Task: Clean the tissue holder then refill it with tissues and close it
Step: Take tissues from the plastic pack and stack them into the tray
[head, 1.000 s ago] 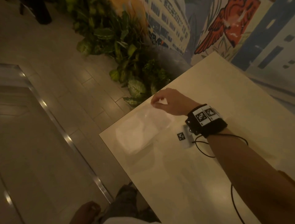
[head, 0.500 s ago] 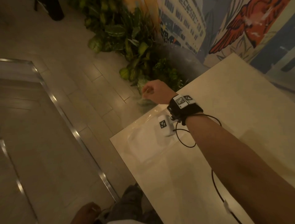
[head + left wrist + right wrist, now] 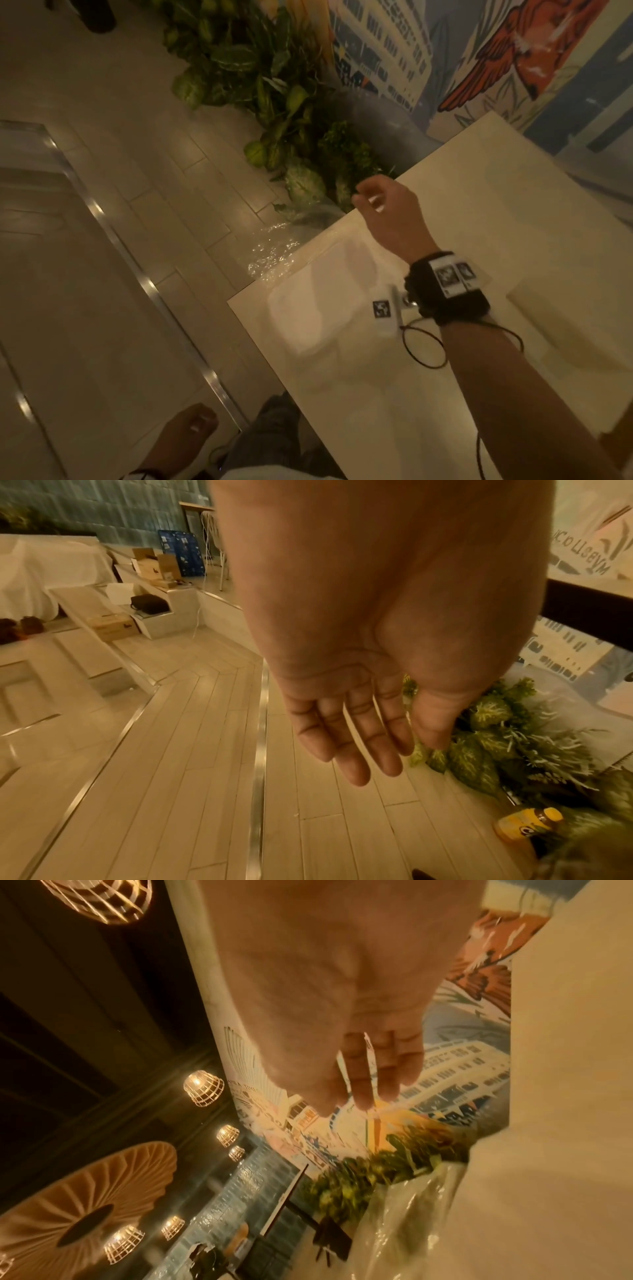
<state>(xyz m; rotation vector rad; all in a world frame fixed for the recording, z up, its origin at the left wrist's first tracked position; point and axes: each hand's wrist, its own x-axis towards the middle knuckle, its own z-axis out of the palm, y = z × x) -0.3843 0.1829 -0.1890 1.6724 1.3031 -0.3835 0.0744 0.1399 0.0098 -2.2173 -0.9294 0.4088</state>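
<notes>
A white stack of tissues [image 3: 308,308] lies on the near left corner of the cream table [image 3: 479,212], inside loose clear plastic wrap [image 3: 274,255] that spills over the table's edge. My right hand [image 3: 368,200] hovers above the far end of the wrap with relaxed fingers and holds nothing. In the right wrist view that hand [image 3: 346,1107] shows straight fingers, with the wrap [image 3: 411,1221] below them. My left hand [image 3: 191,428] hangs beside my leg, off the table. Its fingers [image 3: 356,767] are straight and empty. I see no tissue holder that I can name.
Leafy plants [image 3: 284,113] crowd the floor beyond the table's left corner, under a painted wall [image 3: 513,51]. A yellow-capped bottle [image 3: 524,829] stands low by the plants. A metal strip [image 3: 154,291] crosses the tiled floor. A pale blurred shape [image 3: 561,308] lies at the table's right.
My right hand pinched the plastic wrap and drew it toward the table's far corner. Now its fingers have loosened and the wrap lies draped over the edge. The left hand stayed down.
</notes>
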